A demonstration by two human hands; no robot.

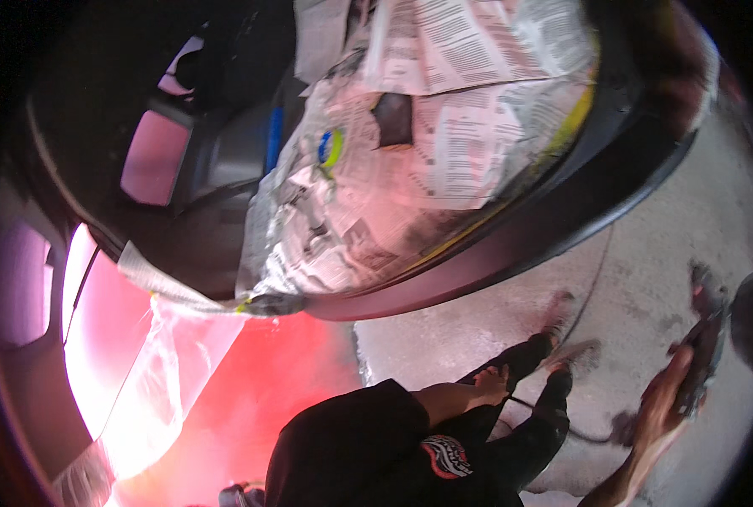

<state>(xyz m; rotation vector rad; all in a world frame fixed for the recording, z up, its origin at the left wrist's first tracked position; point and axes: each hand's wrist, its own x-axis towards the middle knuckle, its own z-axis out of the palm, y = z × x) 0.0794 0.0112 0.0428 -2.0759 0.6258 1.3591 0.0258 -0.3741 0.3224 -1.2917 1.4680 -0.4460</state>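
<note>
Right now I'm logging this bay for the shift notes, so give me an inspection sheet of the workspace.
Surface: pale concrete floor, dusty and stained.
Job's things: dark power tool in the right hand; car body masked with newspaper and yellow tape.
Clutter: clear plastic sheeting hanging off the red panel.
Grippers: right hand gripping the tool; left hand free, resting by the dark trouser leg.
Cables: thin dark cord across the floor toward the feet.
Surroundings: dark car window opening at left; nothing else seen.
</note>
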